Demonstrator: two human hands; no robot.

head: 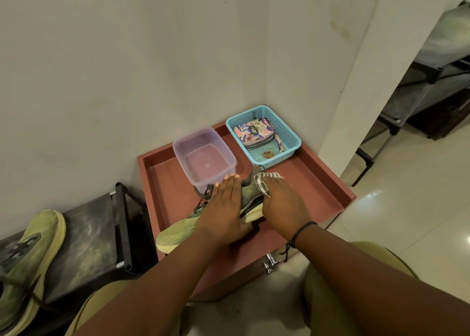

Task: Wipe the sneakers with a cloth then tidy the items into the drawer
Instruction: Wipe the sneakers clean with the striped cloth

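A green sneaker (178, 230) lies on its side on the red-brown cabinet top (300, 183), toe toward the lower left. My left hand (223, 206) rests flat across its upper with straight fingers. At the heel, my right hand (282, 206) holds a striped grey-and-white cloth (264, 183) against the shoe. The second green sneaker (28, 264) sits on a dark rack at the far left. The drawer handle (270, 263) shows below the cabinet's front edge.
A clear plastic tub of water (203, 157) stands just behind the sneaker. A blue mesh basket (264, 134) with a patterned pouch sits in the back right corner. Walls close off the back and right. A dark metal rack (419, 86) stands at far right.
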